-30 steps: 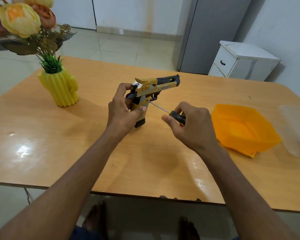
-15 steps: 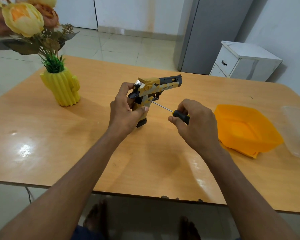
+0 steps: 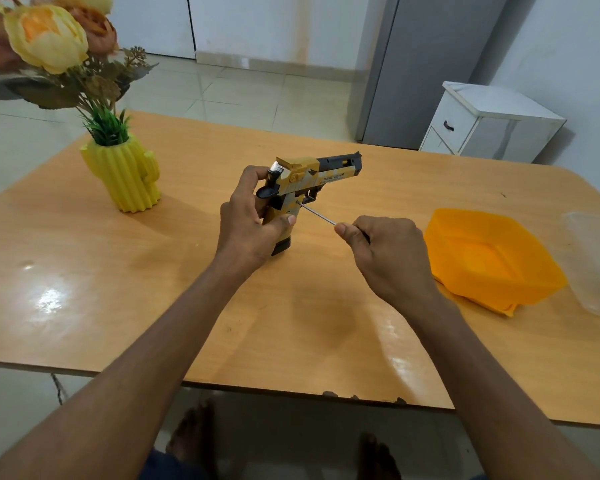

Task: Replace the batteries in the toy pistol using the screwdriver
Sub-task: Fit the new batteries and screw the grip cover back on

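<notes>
Left hand: wrapped round grip of toy pistol, held upright, butt on table, barrel pointing away | Right hand: fingers curled round screwdriver, handle hidden in fist, tip against pistol frame below trigger | Orange tray: just right of right hand | Cactus vase: well left of left hand

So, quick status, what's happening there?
Left hand grips toy pistol. Right hand holds screwdriver, tip at grip. Nothing blocking.
</notes>
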